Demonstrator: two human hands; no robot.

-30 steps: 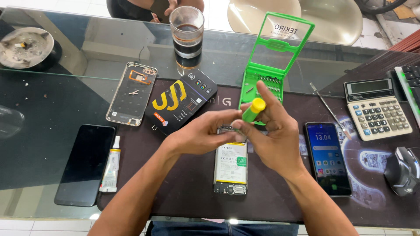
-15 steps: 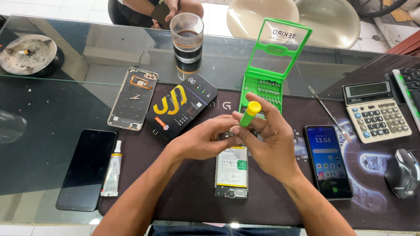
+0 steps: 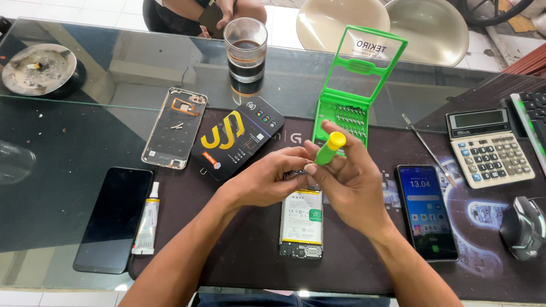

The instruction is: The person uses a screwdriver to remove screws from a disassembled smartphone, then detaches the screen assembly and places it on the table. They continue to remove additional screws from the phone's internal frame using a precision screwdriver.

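Note:
An opened phone (image 3: 302,223) lies face down on the dark mat (image 3: 239,250), its white battery showing. My right hand (image 3: 347,185) grips a green screwdriver with a yellow cap (image 3: 330,148), tilted over the phone's upper end. My left hand (image 3: 267,179) rests beside it, fingertips pinching at the phone's top edge by the screwdriver tip. What the fingers hold there is hidden.
An open green bit case (image 3: 351,96) stands behind the hands. A phone box (image 3: 239,136), a clear back cover (image 3: 174,128), a black screen panel (image 3: 114,219) and a glue tube (image 3: 147,219) lie left. A lit phone (image 3: 425,211), thin metal tool (image 3: 427,149), calculator (image 3: 490,148), mouse (image 3: 523,227) lie right. Glass of dark drink (image 3: 245,54).
The hands stay over the phone's top end. The screwdriver has tilted slightly and the view has shifted a little; nothing was picked up or let go.

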